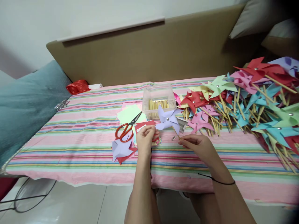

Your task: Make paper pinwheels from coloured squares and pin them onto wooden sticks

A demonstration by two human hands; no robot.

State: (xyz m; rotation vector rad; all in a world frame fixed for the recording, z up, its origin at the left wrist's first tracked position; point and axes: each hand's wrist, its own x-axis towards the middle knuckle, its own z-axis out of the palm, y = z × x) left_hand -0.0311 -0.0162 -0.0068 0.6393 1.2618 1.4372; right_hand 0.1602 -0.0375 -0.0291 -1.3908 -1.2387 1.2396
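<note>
A light purple paper pinwheel (167,119) with a silver centre stands tilted in front of me. My right hand (198,146) is closed, pinching the lower end of its wooden stick. Close to the pinwheel's left blade is my left hand (147,137), its fingers curled in; what they hold, if anything, is hidden. Small silver fasteners (174,138) lie on the cloth by my right fingertips. To the left, orange-handled scissors (127,127) rest on pale green paper sheets (129,114). Folded purple paper (121,148) lies over red paper below them.
A clear plastic box (158,90) with wooden sticks stands behind the pinwheel. Many finished pinwheels (196,123) are heaped to the right on the striped cloth (93,137). At the back left are a red plastic bag (78,86) and a white box (95,86).
</note>
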